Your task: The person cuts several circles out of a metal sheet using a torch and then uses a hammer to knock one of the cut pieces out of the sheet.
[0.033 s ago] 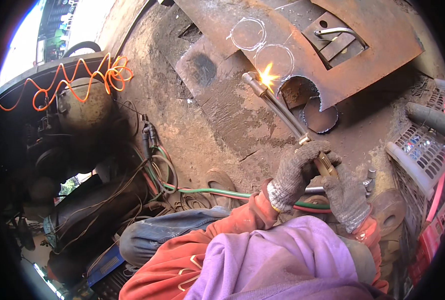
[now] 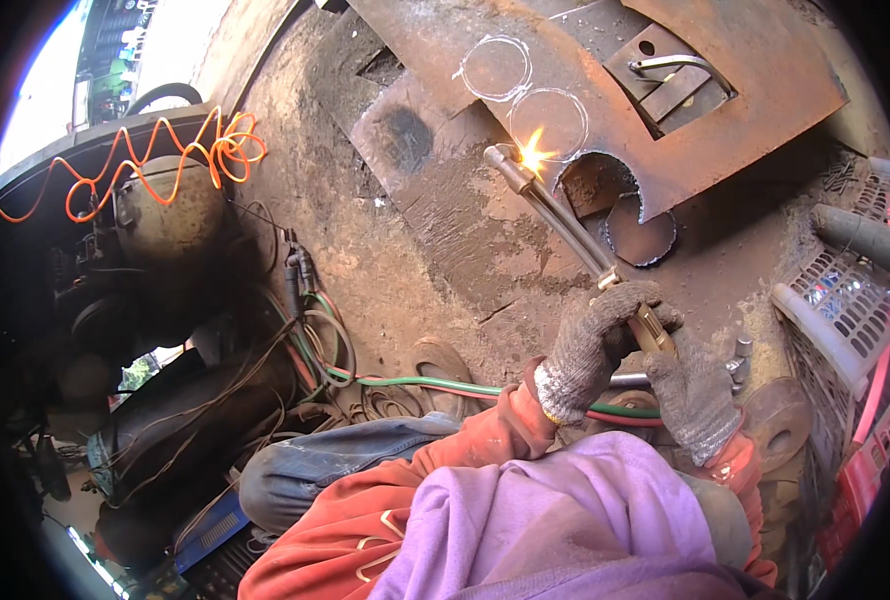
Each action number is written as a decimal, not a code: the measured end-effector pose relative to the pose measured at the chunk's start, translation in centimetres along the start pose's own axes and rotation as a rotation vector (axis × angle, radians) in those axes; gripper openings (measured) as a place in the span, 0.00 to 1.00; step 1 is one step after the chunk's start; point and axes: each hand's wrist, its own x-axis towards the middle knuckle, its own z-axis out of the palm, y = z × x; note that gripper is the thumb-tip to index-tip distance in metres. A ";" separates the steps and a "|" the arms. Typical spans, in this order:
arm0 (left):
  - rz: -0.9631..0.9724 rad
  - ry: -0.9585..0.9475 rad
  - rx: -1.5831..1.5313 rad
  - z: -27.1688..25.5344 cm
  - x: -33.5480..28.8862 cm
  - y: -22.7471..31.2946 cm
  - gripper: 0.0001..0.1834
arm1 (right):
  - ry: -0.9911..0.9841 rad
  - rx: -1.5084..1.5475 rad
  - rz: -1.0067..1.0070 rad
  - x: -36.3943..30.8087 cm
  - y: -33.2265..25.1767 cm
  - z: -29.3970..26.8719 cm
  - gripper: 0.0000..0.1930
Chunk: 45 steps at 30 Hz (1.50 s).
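Note:
A brass-coloured cutting torch (image 2: 577, 235) runs up and left from my two gloved hands. My left hand (image 2: 597, 335), in a grey knit glove, is wrapped round its body. Lower down, my right hand (image 2: 693, 402) closes on its handle end, the fingertips partly hidden. At the torch head a bright flame (image 2: 536, 154) burns against the edge of a rusty steel plate (image 2: 725, 160), by a chalk circle (image 2: 550, 122). Next to it the plate has a round cut-out, and a cut steel disc (image 2: 641, 230) lies tilted beneath that opening.
Green and red hoses (image 2: 435, 384) cross the ground before my knees. At the right stand a plastic crate (image 2: 833, 300) and a grey pipe (image 2: 853, 230). Dark machinery with a rounded tank (image 2: 170, 210) and a coiled orange air hose (image 2: 155, 165) fills the left.
The flame's shape flickers slightly; my hands and the torch stay in place.

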 end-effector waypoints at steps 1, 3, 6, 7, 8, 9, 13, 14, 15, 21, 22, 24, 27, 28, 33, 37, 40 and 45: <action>0.002 0.011 0.002 0.2 0.0 0.0 0.24 | -0.004 -0.005 0.008 0.0 0.0 0.0 0.26; 0.002 0.023 0.004 0.3 -0.1 0.1 0.24 | -0.015 -0.016 0.028 0.1 -0.2 -0.2 0.27; 0.000 0.014 0.009 0.3 -0.1 0.2 0.24 | -0.011 0.003 0.008 0.2 -0.4 -0.2 0.28; 0.004 0.008 0.015 0.3 -0.1 0.3 0.24 | -0.002 -0.011 0.002 0.2 -0.4 -0.1 0.28; 0.005 -0.002 0.019 0.3 -0.1 0.3 0.24 | 0.010 -0.028 -0.001 0.2 -0.3 -0.1 0.28; 0.015 0.012 -0.007 0.5 -0.1 0.2 0.21 | 0.023 -0.045 -0.004 0.2 -0.2 -0.1 0.27; 0.043 0.055 -0.063 1.3 -0.2 0.3 0.16 | 0.002 -0.049 0.000 0.4 -0.4 -0.3 0.26; 0.045 0.059 -0.067 1.4 -0.3 0.4 0.16 | 0.012 -0.047 -0.013 0.4 -0.2 -0.2 0.26; 0.044 0.056 -0.064 1.4 -0.3 0.4 0.16 | 0.019 -0.048 -0.018 0.4 -0.2 -0.2 0.25; 0.044 0.040 -0.052 1.1 -0.1 0.3 0.17 | 0.035 -0.034 -0.020 0.4 -0.4 -0.1 0.23; 0.050 0.037 -0.052 1.0 0.0 0.2 0.17 | 0.035 -0.040 -0.022 0.4 -0.4 -0.2 0.23; 0.060 0.039 -0.056 1.0 0.0 0.1 0.17 | 0.032 -0.051 -0.029 0.5 -0.6 -0.3 0.23; 0.053 0.047 -0.063 1.0 0.0 0.0 0.17 | 0.060 0.012 -0.032 0.6 -1.0 -0.2 0.23; 0.043 0.046 -0.063 0.9 0.0 0.0 0.17 | 0.057 0.002 -0.033 0.6 -0.8 -0.1 0.23; 0.041 0.063 -0.052 1.6 -0.2 0.2 0.17 | 0.051 -0.018 -0.041 0.4 -0.1 -0.1 0.22; 0.044 0.059 -0.046 1.7 -0.1 0.1 0.17 | 0.024 -0.011 0.024 0.2 0.2 -0.1 0.22; 0.068 0.015 -0.038 1.1 0.0 -0.2 0.17 | 0.017 -0.023 0.002 0.5 0.0 -0.2 0.23; 0.050 -0.004 -0.030 0.8 0.1 -0.4 0.17 | -0.003 -0.087 -0.069 0.2 0.2 -0.6 0.24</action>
